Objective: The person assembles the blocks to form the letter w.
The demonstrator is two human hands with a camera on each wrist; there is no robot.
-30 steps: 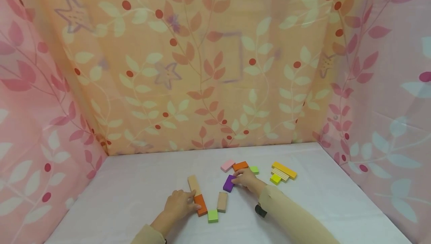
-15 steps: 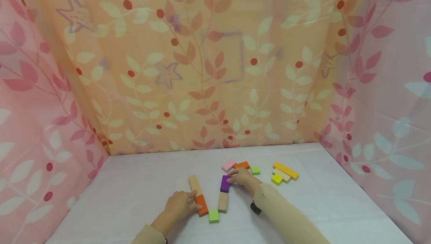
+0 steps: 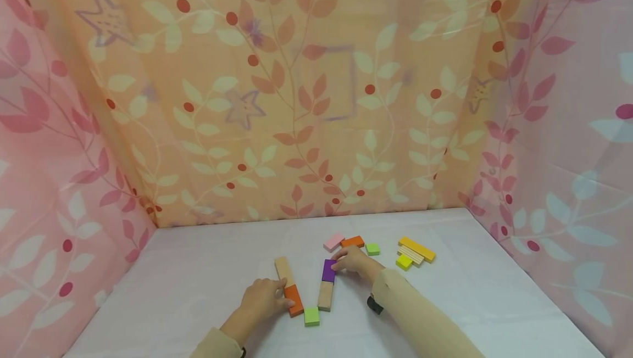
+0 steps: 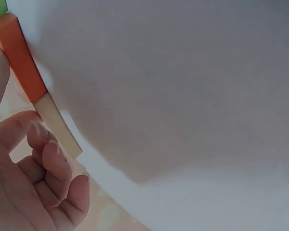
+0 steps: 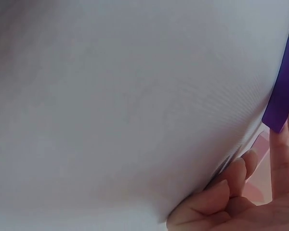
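Observation:
My left hand [image 3: 262,298] holds an orange block [image 3: 294,300] with thumb and index finger; the other fingers curl in the left wrist view. A pale wooden block [image 3: 284,271] continues from its far end. Near its close end sits a light green block [image 3: 311,317]. My right hand [image 3: 357,259] pinches a purple block [image 5: 282,91], index finger at the far end; its thumb is partly cut off in the right wrist view. The purple block meets the far end of a tan wooden block [image 3: 325,296]. Together these blocks make a V shape on the white table.
Behind the right hand lie a pink block [image 3: 334,242], a second orange block [image 3: 353,242] and a small green block [image 3: 373,249]. Farther right are a long yellow-orange block [image 3: 417,249], thin pale sticks [image 3: 411,256] and a yellow block [image 3: 404,262]. Patterned curtains [image 3: 296,100] surround the white table [image 3: 198,270].
My right hand has shifted left and turned the purple block, bringing it in line against the tan block's far end. The left hand stays on the orange block.

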